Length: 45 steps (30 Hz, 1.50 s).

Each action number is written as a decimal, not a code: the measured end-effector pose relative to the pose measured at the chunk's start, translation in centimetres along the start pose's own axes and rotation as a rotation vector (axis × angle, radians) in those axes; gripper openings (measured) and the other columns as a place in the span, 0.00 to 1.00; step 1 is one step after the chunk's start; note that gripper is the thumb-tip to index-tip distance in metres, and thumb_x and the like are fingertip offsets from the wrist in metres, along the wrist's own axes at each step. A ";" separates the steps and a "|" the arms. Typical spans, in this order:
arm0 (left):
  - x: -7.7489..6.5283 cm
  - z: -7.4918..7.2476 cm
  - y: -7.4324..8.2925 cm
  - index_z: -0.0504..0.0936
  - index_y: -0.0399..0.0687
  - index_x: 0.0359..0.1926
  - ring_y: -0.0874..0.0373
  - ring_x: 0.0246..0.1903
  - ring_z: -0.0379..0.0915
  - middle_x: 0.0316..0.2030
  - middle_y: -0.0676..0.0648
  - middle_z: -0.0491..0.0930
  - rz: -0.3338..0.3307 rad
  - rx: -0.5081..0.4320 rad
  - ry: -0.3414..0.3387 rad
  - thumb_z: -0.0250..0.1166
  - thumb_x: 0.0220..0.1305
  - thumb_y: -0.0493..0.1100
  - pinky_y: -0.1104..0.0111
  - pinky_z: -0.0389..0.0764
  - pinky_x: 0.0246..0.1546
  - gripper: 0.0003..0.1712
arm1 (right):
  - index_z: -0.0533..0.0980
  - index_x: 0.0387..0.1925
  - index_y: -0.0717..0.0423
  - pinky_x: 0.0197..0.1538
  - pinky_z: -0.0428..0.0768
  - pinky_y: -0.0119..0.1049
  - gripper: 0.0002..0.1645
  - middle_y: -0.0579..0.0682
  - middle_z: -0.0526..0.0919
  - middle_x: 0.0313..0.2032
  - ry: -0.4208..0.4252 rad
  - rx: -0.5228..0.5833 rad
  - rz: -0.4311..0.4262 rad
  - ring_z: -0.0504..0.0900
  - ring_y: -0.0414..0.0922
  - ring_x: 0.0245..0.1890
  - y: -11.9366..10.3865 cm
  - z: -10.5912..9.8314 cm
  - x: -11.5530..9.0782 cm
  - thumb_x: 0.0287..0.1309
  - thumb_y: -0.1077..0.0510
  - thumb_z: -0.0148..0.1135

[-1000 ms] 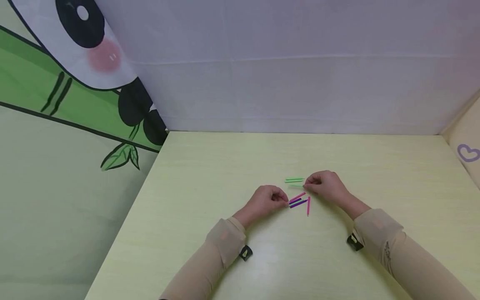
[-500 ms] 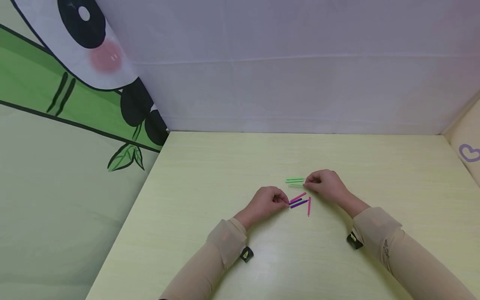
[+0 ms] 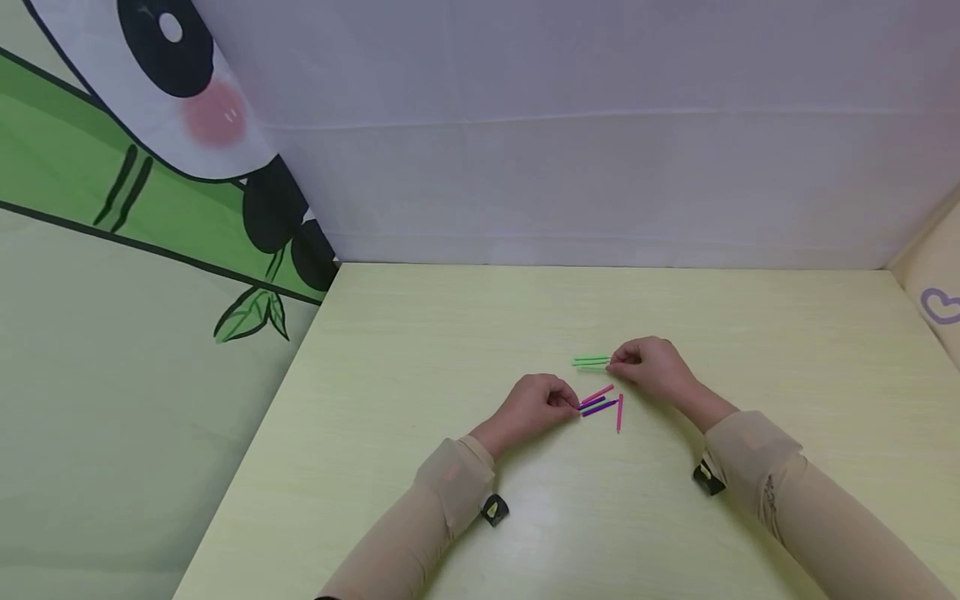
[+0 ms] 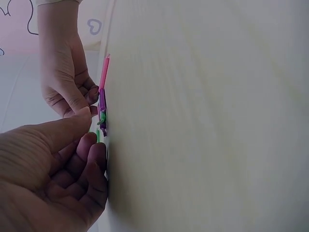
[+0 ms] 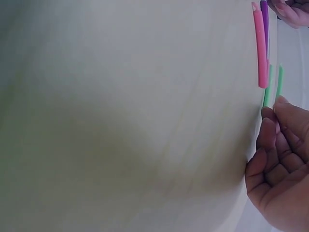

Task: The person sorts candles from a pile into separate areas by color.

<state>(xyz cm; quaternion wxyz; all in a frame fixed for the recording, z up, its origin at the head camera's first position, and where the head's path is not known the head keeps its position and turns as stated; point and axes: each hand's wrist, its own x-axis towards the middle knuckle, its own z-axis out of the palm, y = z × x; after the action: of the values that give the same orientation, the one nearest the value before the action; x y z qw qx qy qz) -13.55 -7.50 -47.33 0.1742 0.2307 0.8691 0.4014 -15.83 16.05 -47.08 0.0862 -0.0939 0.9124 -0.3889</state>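
My right hand [image 3: 651, 367] pinches the right end of a thin green stick [image 3: 592, 369], low over the table. It lies close alongside two more green sticks [image 3: 589, 360], nearly parallel to them. My left hand [image 3: 534, 408], fingers curled, is at the left ends of a small cluster: purple sticks [image 3: 600, 408], a green one between them and a pink stick [image 3: 598, 393]. Whether its fingertips grip one of these I cannot tell. Another pink stick [image 3: 619, 414] lies crosswise at the cluster's right end, also visible as a pink stick [image 5: 260, 48] in the right wrist view.
The pale wooden table [image 3: 420, 333] extends around both hands. A white cloth wall [image 3: 600, 183] rises behind its far edge. On the left hangs a panel with a green and black cartoon print [image 3: 187, 192]; a beige panel [image 3: 930, 283] borders the right side.
My right hand has shifted slightly away from me, bringing its green stick closer to the other two green ones. The left hand and the purple and pink cluster have stayed nearly still.
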 end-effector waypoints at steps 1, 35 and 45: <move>0.0 0.0 0.0 0.87 0.45 0.33 0.68 0.27 0.70 0.25 0.58 0.78 0.001 -0.001 0.000 0.72 0.58 0.39 0.75 0.73 0.33 0.03 | 0.84 0.32 0.57 0.44 0.74 0.42 0.06 0.46 0.84 0.30 -0.003 -0.002 -0.002 0.76 0.45 0.35 0.0 0.0 0.0 0.61 0.58 0.66; 0.2 0.3 0.2 0.86 0.46 0.33 0.67 0.25 0.70 0.24 0.58 0.77 -0.011 0.031 -0.013 0.73 0.56 0.39 0.76 0.72 0.31 0.04 | 0.84 0.30 0.57 0.42 0.73 0.41 0.05 0.44 0.84 0.27 0.025 -0.040 -0.049 0.76 0.43 0.32 0.5 0.2 1.0 0.59 0.58 0.67; 0.3 0.4 0.2 0.86 0.46 0.33 0.67 0.26 0.69 0.24 0.57 0.77 0.001 0.063 -0.013 0.73 0.57 0.38 0.76 0.72 0.31 0.04 | 0.83 0.29 0.57 0.42 0.73 0.41 0.05 0.44 0.83 0.26 0.028 -0.049 -0.062 0.76 0.43 0.31 0.5 0.2 0.9 0.59 0.59 0.68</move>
<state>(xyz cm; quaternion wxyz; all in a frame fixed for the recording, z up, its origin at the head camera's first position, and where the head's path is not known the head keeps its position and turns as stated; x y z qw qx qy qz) -13.58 -6.95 -47.52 0.1725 0.2390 0.8800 0.3725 -16.69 16.02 -47.68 0.0588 -0.1187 0.9195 -0.3702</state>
